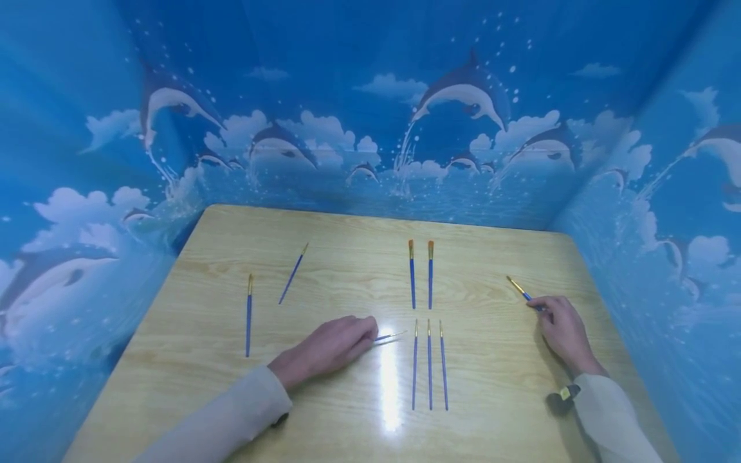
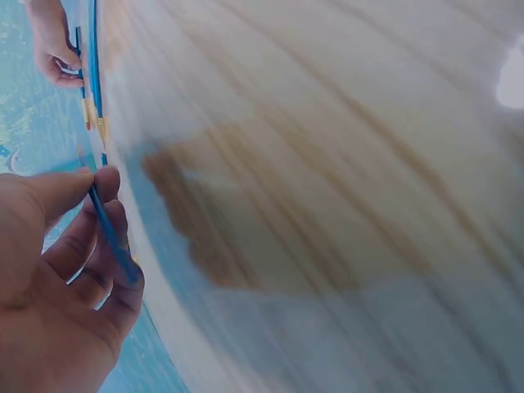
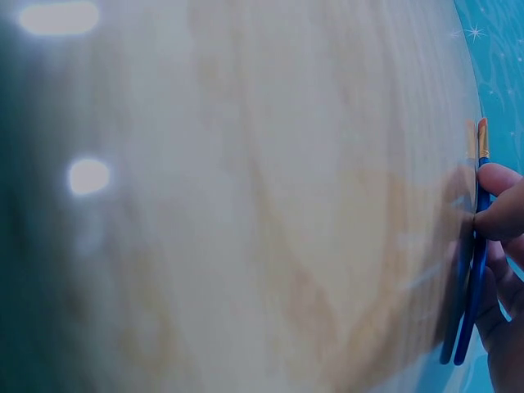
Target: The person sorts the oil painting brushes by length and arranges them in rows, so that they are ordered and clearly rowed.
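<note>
My left hand (image 1: 338, 344) pinches a thin blue paintbrush (image 1: 390, 335) between thumb and fingers, its tip pointing right. In the left wrist view the blue handle (image 2: 113, 233) of that brush crosses the curled fingers. At the table's right side my right hand (image 1: 561, 325) pinches another blue paintbrush (image 1: 519, 288), bristles toward the upper left. The right wrist view shows this brush (image 3: 475, 270) close against the tabletop, its reflection beside it. To the right of the left hand, several thin brushes (image 1: 429, 366) lie side by side, tips away from me.
Two flat orange-tipped brushes (image 1: 412, 273) lie parallel beyond the thin row. On the left rest one upright-lying brush (image 1: 249, 318) and one slanted brush (image 1: 294, 273). The wooden table (image 1: 347, 251) ends at a dolphin-printed backdrop (image 1: 347, 128) on three sides.
</note>
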Demonstrator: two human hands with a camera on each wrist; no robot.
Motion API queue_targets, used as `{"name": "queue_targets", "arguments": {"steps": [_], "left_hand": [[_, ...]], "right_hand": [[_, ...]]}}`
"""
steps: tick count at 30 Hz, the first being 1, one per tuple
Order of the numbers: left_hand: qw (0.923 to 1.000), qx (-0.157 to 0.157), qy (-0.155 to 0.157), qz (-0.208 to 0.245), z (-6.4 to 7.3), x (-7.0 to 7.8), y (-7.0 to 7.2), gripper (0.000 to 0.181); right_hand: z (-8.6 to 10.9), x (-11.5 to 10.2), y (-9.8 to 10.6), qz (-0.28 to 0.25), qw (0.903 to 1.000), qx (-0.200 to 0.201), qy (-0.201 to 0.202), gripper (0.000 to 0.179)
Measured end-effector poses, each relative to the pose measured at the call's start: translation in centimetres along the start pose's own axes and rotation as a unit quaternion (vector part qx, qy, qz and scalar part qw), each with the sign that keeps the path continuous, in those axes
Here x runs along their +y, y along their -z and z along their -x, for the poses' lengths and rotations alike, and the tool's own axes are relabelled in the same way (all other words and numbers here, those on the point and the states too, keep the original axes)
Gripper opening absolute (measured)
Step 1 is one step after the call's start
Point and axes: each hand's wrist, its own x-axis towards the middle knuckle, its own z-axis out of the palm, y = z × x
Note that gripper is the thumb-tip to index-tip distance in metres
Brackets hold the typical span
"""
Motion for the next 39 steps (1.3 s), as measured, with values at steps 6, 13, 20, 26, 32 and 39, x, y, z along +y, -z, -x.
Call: {"name": "queue_targets", "arguments": {"steps": [6,13,20,26,32,39], "left_hand": [[0.9971,-0.002,0.019,0.074,-0.7,0.6,-0.2,0.009],[0.9848,-0.041,0.101,0.135,-2.7,2.6,-1.5,0.022],[0.9937,-0.046,0.083,0.06,-3.5,4.8,-3.2,0.027],[0.9972,-0.033,0.065,-0.016,-3.8,5.6,-3.8,0.025],[0.9982,-0.014,0.048,-0.032,-3.6,5.4,-4.3,0.024],[0.9984,-0.008,0.044,-0.036,-3.3,5.3,-4.5,0.023]], "right_hand": [[-0.1,0.0,0.0,-0.003,1.0,-0.003,-0.001,0.034],[-0.1,0.0,0.1,-0.002,1.0,-0.003,-0.007,0.035],[0.0,0.1,0.2,-0.001,0.9999,-0.008,-0.014,0.034],[0.1,0.1,0.3,-0.004,1.0,-0.004,0.004,0.034],[0.1,0.0,0.2,-0.006,1.0,-0.005,0.006,0.034],[0.1,0.0,0.1,-0.001,1.0,-0.009,-0.002,0.034]]}}
